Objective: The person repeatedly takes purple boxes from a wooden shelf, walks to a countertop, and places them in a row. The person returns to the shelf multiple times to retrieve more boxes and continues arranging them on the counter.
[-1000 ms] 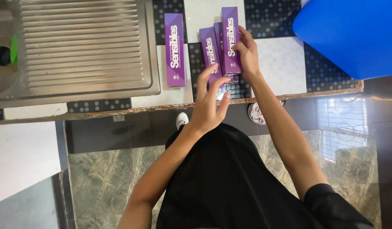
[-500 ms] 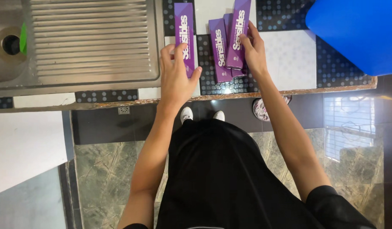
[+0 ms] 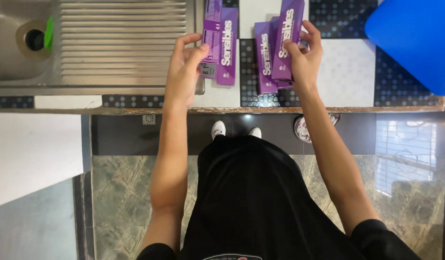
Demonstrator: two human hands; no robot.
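Boxes everywhere: our left hand (image 3: 184, 72) pinches one purple box (image 3: 221, 45) by the sink (image 3: 111, 48), our right hand (image 3: 304, 60) clasps the top box (image 3: 286, 43) of the table's (image 3: 347, 77) stack (image 3: 266, 62), sorting seemingly unfinished.

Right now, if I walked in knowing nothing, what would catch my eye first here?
The bright purple cartons on the tiled counter: the left hand tilts a long purple box beside the steel sink's ribbed drainboard, while the right hand holds another purple box atop a small stack. After that, a big blue shape fills the upper right corner.
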